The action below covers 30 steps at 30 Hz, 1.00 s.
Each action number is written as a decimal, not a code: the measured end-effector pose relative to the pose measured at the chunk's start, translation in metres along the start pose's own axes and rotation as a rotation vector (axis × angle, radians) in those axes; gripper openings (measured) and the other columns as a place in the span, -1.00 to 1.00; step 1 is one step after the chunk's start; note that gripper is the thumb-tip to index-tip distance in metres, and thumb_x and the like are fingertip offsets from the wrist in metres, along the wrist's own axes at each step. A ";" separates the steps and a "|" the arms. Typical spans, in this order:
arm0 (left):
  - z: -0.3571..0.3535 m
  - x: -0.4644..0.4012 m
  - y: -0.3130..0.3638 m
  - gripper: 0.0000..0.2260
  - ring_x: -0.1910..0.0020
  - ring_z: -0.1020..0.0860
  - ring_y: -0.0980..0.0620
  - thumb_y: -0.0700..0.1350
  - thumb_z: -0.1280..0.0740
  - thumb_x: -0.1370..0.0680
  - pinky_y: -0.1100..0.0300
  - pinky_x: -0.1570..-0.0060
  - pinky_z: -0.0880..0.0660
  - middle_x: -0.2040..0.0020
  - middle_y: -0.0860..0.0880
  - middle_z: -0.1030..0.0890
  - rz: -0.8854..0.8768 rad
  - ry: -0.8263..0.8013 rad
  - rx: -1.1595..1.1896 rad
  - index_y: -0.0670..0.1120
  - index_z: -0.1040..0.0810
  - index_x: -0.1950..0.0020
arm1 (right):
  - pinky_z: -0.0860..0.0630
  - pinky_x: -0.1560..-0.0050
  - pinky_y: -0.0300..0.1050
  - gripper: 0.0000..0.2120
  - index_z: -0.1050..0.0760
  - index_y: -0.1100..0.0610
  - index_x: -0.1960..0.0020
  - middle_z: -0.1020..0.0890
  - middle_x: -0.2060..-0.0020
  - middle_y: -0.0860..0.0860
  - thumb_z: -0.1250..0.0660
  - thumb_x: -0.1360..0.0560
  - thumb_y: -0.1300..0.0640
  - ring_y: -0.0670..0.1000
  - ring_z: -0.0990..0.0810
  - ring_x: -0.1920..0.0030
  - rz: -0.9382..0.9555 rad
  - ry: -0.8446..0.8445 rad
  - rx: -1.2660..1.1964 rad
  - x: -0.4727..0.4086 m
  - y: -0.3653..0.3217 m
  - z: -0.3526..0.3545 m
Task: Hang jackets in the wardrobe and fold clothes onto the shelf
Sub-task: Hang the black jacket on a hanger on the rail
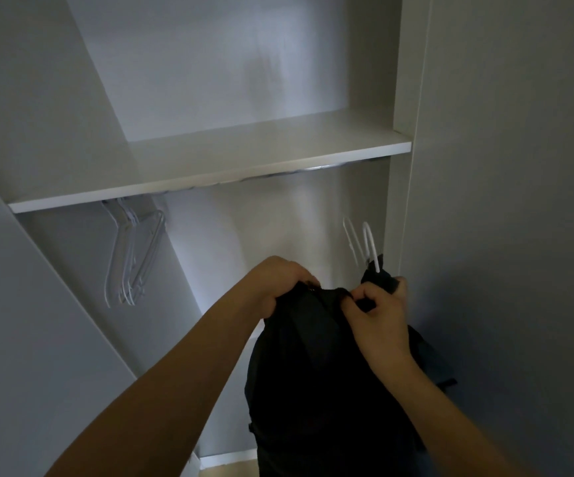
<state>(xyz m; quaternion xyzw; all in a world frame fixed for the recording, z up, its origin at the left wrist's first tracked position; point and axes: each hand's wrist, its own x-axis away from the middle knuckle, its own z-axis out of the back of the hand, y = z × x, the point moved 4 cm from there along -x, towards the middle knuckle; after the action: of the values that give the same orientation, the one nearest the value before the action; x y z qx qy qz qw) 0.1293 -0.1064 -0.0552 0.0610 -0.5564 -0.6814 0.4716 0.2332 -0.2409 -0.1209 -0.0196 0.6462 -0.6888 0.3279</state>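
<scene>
Head view, jacket point(313, 373) hanging vertical — collar up, hands point(326, 297) gripping

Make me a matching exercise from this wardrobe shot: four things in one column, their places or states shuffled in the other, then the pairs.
1. black jacket
2. empty hangers
3. shelf
4. white hanger hook

A. hanging on the rail, left side
B. gripped at the top by both hands
C. bare, above the rail
D. sticking up out of the jacket, off the rail

Pairs: 1-B, 2-A, 3-C, 4-D
</scene>
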 end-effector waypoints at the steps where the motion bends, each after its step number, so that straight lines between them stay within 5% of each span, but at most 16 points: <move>1: 0.002 -0.002 0.001 -0.76 0.02 -0.60 -0.17 -0.17 -0.47 -0.44 0.01 0.02 -0.61 -0.01 -0.23 -0.62 -0.013 0.018 -0.038 -0.26 -0.65 -0.06 | -0.37 0.18 -0.60 -0.73 -0.47 0.01 0.37 -0.29 0.07 -0.31 -0.47 -0.41 0.21 -0.36 -0.47 0.16 -0.001 -0.010 0.000 0.002 0.001 0.000; 5: 0.009 -0.005 0.001 -0.71 0.18 -0.54 -0.03 -0.08 -0.30 -0.56 0.16 0.17 -0.49 0.17 -0.13 -0.60 -0.091 0.078 -0.241 -0.31 -0.61 -0.04 | -0.39 0.22 -0.58 -0.72 -0.45 -0.01 0.37 -0.28 0.06 -0.29 -0.45 -0.44 0.20 -0.35 -0.49 0.18 -0.006 0.045 0.009 0.008 0.004 0.007; 8: 0.003 0.002 -0.010 -0.61 0.07 -0.51 0.00 0.07 -0.19 -0.62 0.08 -0.12 -0.40 0.34 0.00 -0.66 -0.008 -0.087 -0.235 -0.20 -0.64 -0.08 | -0.37 0.21 -0.60 -0.70 -0.43 0.00 0.36 -0.30 0.06 -0.17 -0.44 -0.45 0.23 -0.39 -0.47 0.17 -0.003 0.115 0.025 0.007 0.000 0.011; 11: -0.004 0.005 -0.013 -0.44 0.05 -0.52 -0.03 0.30 -0.25 -0.51 0.04 -0.18 -0.40 0.18 -0.08 -0.63 0.061 -0.164 -0.184 -0.15 -0.70 0.31 | -0.35 0.21 -0.62 -0.71 -0.43 0.02 0.35 -0.31 0.04 -0.05 -0.45 -0.44 0.25 -0.41 -0.46 0.17 0.033 0.141 0.064 0.008 -0.006 0.012; 14: -0.008 0.004 -0.014 -0.39 0.15 -0.53 -0.04 0.37 -0.27 -0.44 0.11 -0.01 -0.46 0.30 -0.08 -0.57 0.090 -0.170 -0.188 -0.16 -0.59 0.45 | -0.33 0.22 -0.64 -0.75 -0.44 0.08 0.33 -0.29 0.03 -0.03 -0.45 -0.44 0.27 -0.37 -0.47 0.20 0.052 0.186 0.092 0.008 -0.009 0.016; 16: -0.010 0.005 -0.017 -0.38 0.19 -0.51 -0.04 0.37 -0.25 -0.45 0.14 0.04 -0.46 0.33 -0.07 -0.53 0.115 -0.220 -0.169 -0.15 -0.54 0.49 | -0.32 0.25 -0.63 -0.76 -0.45 0.08 0.32 -0.26 0.03 -0.07 -0.44 -0.45 0.24 -0.26 -0.49 0.28 0.019 0.223 0.100 0.005 -0.008 0.019; 19: -0.015 0.008 -0.016 -0.41 -0.09 -0.54 -0.04 0.30 -0.23 -0.51 0.10 -0.18 -0.48 0.04 -0.10 -0.61 0.102 -0.259 -0.106 -0.18 -0.69 0.36 | -0.36 0.30 -0.57 -0.77 -0.45 0.05 0.31 -0.21 0.04 -0.14 -0.44 -0.45 0.19 -0.19 -0.47 0.32 0.012 0.240 0.126 0.004 -0.008 0.019; 24: -0.023 0.009 -0.002 -0.70 0.10 -0.60 -0.09 0.02 -0.37 -0.51 0.15 0.16 -0.55 0.18 -0.14 -0.69 0.111 -0.213 0.064 -0.21 -0.71 0.14 | -0.34 0.26 -0.53 -0.78 -0.45 0.00 0.28 -0.20 0.04 -0.16 -0.45 -0.44 0.19 -0.17 -0.49 0.29 0.080 0.198 0.181 0.012 -0.012 0.014; 27: -0.016 0.003 0.008 -0.83 0.10 -0.61 -0.14 -0.16 -0.38 -0.52 0.06 0.18 -0.59 0.08 -0.21 -0.65 -0.055 -0.012 -0.027 -0.27 -0.61 0.00 | -0.42 0.20 -0.55 -0.79 -0.47 -0.03 0.31 -0.24 0.03 -0.15 -0.46 -0.42 0.13 -0.23 -0.51 0.18 0.093 0.115 0.127 0.017 -0.010 0.014; 30: 0.002 0.001 0.029 -0.81 0.05 -0.58 -0.16 -0.18 -0.29 -0.58 0.04 0.06 -0.50 0.07 -0.22 -0.61 -0.498 0.118 -0.406 -0.30 -0.59 0.03 | -0.42 0.12 -0.55 -0.87 -0.57 -0.13 0.27 -0.28 0.02 -0.20 -0.47 -0.40 0.05 -0.26 -0.51 0.10 0.022 0.006 -0.052 0.016 -0.005 0.020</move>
<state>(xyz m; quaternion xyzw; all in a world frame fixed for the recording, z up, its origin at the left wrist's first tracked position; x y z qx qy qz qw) 0.1441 -0.1035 -0.0300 0.1395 -0.3489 -0.8681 0.3243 0.2281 -0.2664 -0.1192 -0.0187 0.6650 -0.6683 0.3329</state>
